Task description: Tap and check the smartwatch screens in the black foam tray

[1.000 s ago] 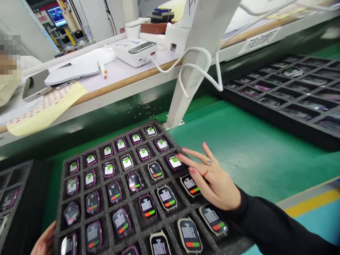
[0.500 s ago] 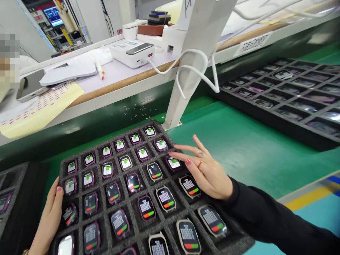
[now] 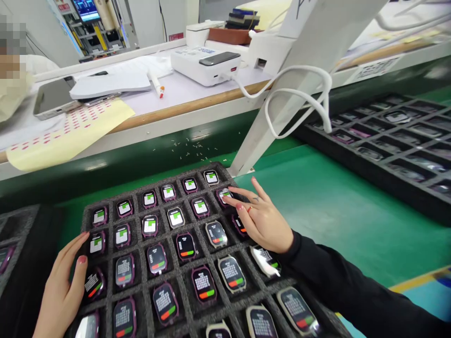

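Observation:
A dark foam tray [image 3: 141, 185] with a grid of pockets lies on the green belt, each pocket holding a small smartwatch body with a lit screen. My right hand [image 3: 260, 218] reaches over the tray's right side, fingers stretched out, fingertips touching a watch [image 3: 224, 195] in the second row from the back. My left hand [image 3: 61, 288] rests flat on the tray's left edge, fingers spread, beside a watch [image 3: 93, 283]. Neither hand holds anything.
A second dark tray [image 3: 387, 136] of watches lies at the right on the green belt [image 3: 334, 206]. A white slanted post [image 3: 282, 98] with looped white cables stands behind. The raised shelf holds a white box [image 3: 204, 65], a phone [image 3: 52, 96], a yellow sticker sheet [image 3: 70, 134]. A person sits at far left.
My right hand slid from the third-row watch toward the back, to a second-row watch. My left hand came up onto the tray's left edge. The view shifted slightly.

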`<state>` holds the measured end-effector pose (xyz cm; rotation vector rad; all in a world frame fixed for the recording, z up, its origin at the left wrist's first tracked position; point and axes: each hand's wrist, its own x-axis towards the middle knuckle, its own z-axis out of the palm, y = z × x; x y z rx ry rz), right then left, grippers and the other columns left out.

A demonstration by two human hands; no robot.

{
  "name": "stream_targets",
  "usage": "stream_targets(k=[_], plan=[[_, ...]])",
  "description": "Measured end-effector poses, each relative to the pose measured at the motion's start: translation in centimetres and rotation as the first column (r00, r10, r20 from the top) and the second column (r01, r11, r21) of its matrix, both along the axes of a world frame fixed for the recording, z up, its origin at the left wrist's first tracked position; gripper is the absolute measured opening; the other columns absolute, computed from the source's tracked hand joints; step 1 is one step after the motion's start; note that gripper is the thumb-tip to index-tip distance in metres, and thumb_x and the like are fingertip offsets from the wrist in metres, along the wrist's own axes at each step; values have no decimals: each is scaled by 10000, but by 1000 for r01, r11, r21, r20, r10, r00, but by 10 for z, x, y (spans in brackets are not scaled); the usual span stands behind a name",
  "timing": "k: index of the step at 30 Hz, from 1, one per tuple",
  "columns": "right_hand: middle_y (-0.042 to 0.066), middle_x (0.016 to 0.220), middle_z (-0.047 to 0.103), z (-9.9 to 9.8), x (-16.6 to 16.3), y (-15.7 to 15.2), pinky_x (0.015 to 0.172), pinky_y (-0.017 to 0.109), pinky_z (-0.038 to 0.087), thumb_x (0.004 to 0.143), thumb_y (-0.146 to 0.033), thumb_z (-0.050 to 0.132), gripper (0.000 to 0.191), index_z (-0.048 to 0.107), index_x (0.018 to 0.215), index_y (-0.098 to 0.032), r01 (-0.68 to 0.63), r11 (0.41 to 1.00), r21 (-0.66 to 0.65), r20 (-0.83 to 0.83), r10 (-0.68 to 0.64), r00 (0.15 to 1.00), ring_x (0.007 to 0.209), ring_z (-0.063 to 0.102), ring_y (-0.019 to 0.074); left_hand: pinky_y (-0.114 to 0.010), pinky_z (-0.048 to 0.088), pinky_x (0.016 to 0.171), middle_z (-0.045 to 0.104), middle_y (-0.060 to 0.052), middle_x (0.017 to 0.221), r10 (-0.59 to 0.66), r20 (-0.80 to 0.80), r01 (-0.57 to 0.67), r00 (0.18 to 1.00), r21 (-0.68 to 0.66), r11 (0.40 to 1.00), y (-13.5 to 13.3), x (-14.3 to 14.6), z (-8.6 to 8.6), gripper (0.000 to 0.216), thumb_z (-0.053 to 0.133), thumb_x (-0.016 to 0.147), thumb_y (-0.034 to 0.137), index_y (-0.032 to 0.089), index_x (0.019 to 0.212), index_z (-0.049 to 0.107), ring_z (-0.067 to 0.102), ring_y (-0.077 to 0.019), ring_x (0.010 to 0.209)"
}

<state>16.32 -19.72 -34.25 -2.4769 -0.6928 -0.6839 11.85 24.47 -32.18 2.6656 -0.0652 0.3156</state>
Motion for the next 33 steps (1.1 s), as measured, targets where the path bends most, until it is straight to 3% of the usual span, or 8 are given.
stream_targets(k=[5, 11, 15, 19, 26, 33], plan=[[49, 1101, 725, 11, 1, 2, 1186, 601, 197, 979, -145, 319, 409, 640, 1229, -184, -57, 995, 76, -66, 62, 996, 1197, 579, 243, -444, 329, 1150, 531, -43, 1356, -8, 0, 8, 1000, 3, 1000, -3, 0, 0, 422, 384, 939, 428, 261, 1300, 526, 470, -251, 1289], [52, 1081, 730, 32, 6, 26, 1193, 583, 196, 981, -146, 322, 414, 607, 1280, -183, -276, 961, 6, -204, 271, 941, 1240, 546, 228, -451, 307, 1164, 516, -38, 1362, -46, -12, 46, 999, -31, 998, -2, 0, -2, 387, 373, 949, 408, 274, 1247, 580, 451, -249, 1310], [65, 1111, 721, 30, 10, 38, 1186, 604, 197, 981, -148, 333, 402, 606, 1276, -164, -323, 945, -50, -214, 306, 928, 1271, 517, 246, -440, 297, 1171, 494, -16, 1395, -65, -36, 62, 997, -74, 995, 2, -3, -5, 373, 375, 955, 395, 297, 1260, 567, 430, -238, 1336], [62, 1054, 737, 30, 11, 43, 1176, 622, 221, 983, -151, 339, 382, 686, 1140, -173, -337, 932, -134, -248, 297, 922, 1275, 512, 268, -421, 292, 1176, 490, 4, 1413, -71, -49, 66, 996, -91, 994, 4, -7, -5, 374, 372, 960, 392, 315, 1284, 543, 413, -221, 1356], [70, 1114, 720, 46, 10, 67, 1190, 619, 174, 983, -137, 335, 394, 592, 1282, -123, -412, 900, -142, -253, 370, 894, 1265, 519, 256, -410, 308, 1170, 505, -2, 1404, -70, -55, 66, 996, -75, 995, 6, -14, -3, 374, 416, 949, 398, 309, 1293, 534, 427, -211, 1350], [106, 1092, 724, 34, 13, 95, 1162, 645, 224, 980, -133, 330, 395, 609, 1252, -71, -508, 847, -159, -276, 455, 846, 1280, 504, 289, -404, 347, 1151, 498, -2, 1422, -61, -54, 59, 997, -41, 997, 5, -21, -3, 369, 429, 949, 382, 307, 1292, 545, 441, -212, 1342]])
